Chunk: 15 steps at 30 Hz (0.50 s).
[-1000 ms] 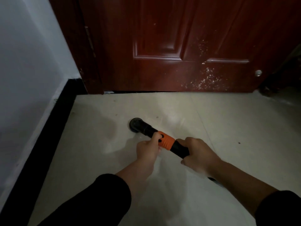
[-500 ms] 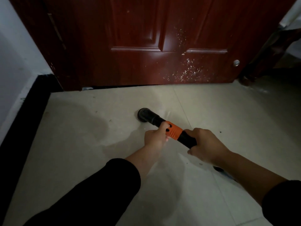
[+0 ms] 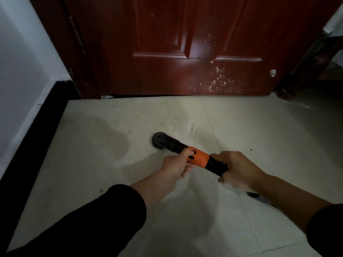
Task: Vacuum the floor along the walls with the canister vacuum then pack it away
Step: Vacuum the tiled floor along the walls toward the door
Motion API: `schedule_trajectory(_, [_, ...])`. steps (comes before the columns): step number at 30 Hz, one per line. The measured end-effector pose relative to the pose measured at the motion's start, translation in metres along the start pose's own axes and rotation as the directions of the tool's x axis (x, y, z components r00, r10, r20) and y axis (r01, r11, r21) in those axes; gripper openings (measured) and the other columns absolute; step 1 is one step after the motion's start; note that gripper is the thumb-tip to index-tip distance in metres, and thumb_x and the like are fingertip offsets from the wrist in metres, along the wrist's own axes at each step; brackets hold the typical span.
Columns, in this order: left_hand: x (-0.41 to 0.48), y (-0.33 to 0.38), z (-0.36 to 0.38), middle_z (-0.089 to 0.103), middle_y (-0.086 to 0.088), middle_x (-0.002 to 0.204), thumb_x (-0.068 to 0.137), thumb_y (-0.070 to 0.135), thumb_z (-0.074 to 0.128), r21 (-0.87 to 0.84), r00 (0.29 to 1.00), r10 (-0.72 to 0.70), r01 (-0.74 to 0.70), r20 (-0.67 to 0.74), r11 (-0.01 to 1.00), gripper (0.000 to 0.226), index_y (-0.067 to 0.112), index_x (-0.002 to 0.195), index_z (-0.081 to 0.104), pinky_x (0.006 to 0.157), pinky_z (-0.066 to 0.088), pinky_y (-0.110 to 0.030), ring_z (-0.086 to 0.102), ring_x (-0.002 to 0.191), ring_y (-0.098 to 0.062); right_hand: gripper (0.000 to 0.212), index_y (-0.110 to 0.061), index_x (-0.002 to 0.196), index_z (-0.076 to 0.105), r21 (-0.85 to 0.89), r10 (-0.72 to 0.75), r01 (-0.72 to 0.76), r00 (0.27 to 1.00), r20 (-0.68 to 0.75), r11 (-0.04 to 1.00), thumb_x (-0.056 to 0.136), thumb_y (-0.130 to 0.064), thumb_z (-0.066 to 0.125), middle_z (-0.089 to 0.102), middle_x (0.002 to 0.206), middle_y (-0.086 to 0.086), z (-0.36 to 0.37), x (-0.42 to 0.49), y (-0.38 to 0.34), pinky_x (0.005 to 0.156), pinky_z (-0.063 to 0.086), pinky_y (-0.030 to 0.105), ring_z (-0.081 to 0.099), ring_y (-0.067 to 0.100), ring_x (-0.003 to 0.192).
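- The vacuum wand [image 3: 178,146] is a black tube with an orange collar [image 3: 199,160]. It lies low over the tiled floor [image 3: 89,149], out in the open middle part.
- Its long axis runs on a slant, from the near right up toward the far left. The round nozzle [image 3: 159,140] at its far end points toward the floor's far-left corner.
- The nozzle sits face down on the tile. It is short of the far edge under the door [image 3: 185,52] and well apart from the black skirting [image 3: 37,130] along the left edge.
- The left hand [image 3: 173,166] is curled round the tube at the front end of the orange collar, thumb on top.
- The right hand [image 3: 239,170] is wrapped round the black tube just behind the collar, knuckles up. The two hands are near each other, with the collar between them.
- Both forearms are bare below dark sleeves.
- A white wall [image 3: 18,62] rises above the skirting, and pale flecks speckle the lower part of the dark red door.
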<state>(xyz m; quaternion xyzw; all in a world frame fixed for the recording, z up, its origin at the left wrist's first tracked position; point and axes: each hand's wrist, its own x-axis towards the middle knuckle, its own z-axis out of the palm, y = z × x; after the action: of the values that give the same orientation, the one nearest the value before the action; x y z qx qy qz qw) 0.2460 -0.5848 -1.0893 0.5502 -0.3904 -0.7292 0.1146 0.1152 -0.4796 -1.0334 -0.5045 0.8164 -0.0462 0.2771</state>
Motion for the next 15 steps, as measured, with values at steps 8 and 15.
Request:
schedule_trajectory(8, [-0.032,-0.011,-0.016,0.068,-0.012,0.076,0.086,0.034,0.067,-0.075,0.982,-0.08,0.068,-0.173,0.995,0.03,0.007,0.073,0.065,0.066,0.049,-0.028,0.058,0.066,-0.02,0.027,-0.015,0.096,0.062,-0.042,-0.174,0.179,0.98,0.102,0.983,0.073,-0.003,0.07,0.061,0.085,0.006,-0.001,0.002,-0.014,0.065,0.043,0.03,0.059,0.024,0.079])
schedule_trajectory(15, [-0.1,-0.023,-0.037,0.065,-0.012,0.073,0.088,0.024,0.067,-0.323,0.902,-0.321,0.224,-0.289,0.92,0.023,0.003,0.079,0.062,0.055,0.049,-0.02,0.058,0.062,-0.017,0.025,-0.014,0.106,0.057,-0.062,-0.309,0.339,0.908,0.283,0.939,0.082,-0.005,0.056,0.041,0.074,-0.007,0.012,-0.029,-0.044,0.052,0.024,0.016,0.048,0.018,0.072])
